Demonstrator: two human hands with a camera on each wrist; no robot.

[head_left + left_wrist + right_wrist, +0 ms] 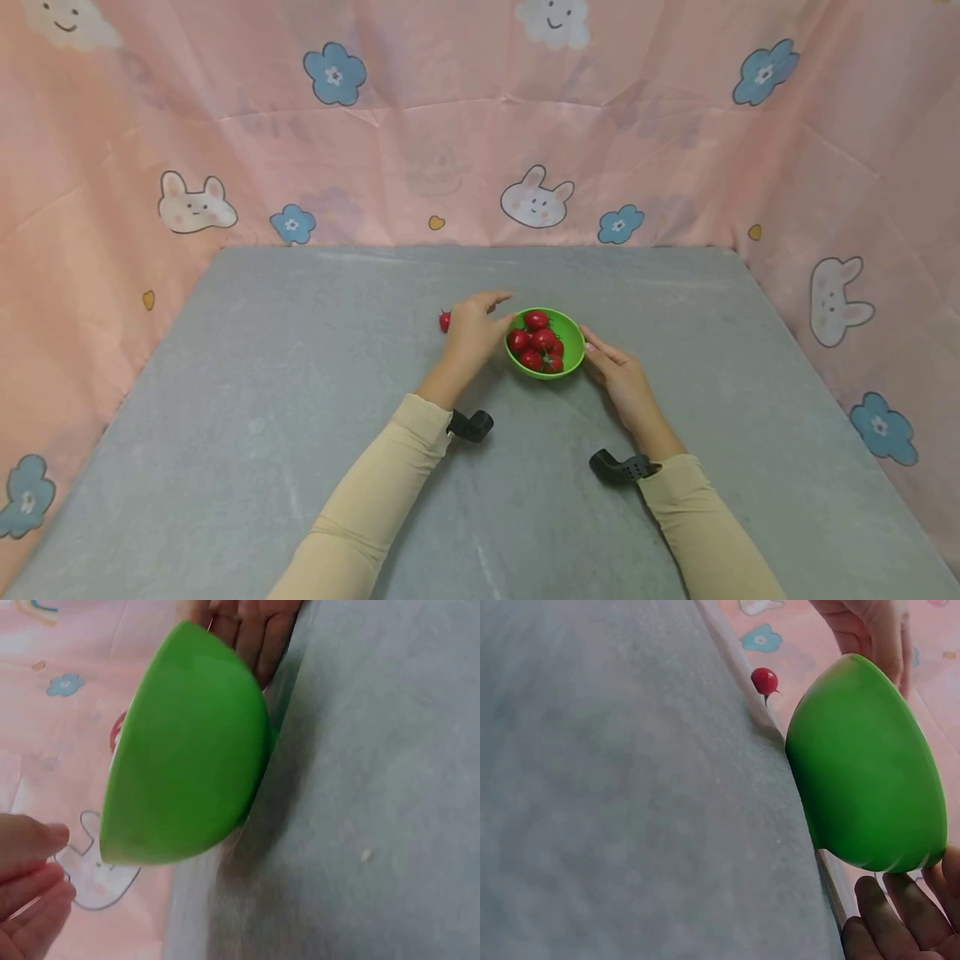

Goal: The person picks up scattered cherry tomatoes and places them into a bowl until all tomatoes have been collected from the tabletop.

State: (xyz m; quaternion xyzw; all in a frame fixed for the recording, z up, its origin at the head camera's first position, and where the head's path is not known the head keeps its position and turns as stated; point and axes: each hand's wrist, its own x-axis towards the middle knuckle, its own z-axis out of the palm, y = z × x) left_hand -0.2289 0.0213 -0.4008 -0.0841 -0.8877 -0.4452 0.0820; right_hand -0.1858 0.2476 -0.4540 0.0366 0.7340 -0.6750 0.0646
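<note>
A green bowl (573, 337) holds several red cherry tomatoes (542, 340) with green stems. At its right side, my right hand (621, 375) touches the outer wall with extended fingers, the thumb close to the rim. My left hand (474, 333) is at the bowl's left rim, thumb and fingers spread apart with nothing between them. In the left wrist view, its fingertips (56, 834) show beside the bowl's rim. Another cherry tomato (445, 321) lies on the table just left of my left hand, partly hidden by it; the right wrist view shows this tomato (764, 681) whole.
The grey table (262, 400) stretches around the bowl on all sides. A pink curtain (450, 142) printed with rabbits, flowers and clouds hangs along the back and both sides. Black wrist cameras (472, 426) sit on both wrists below beige sleeves.
</note>
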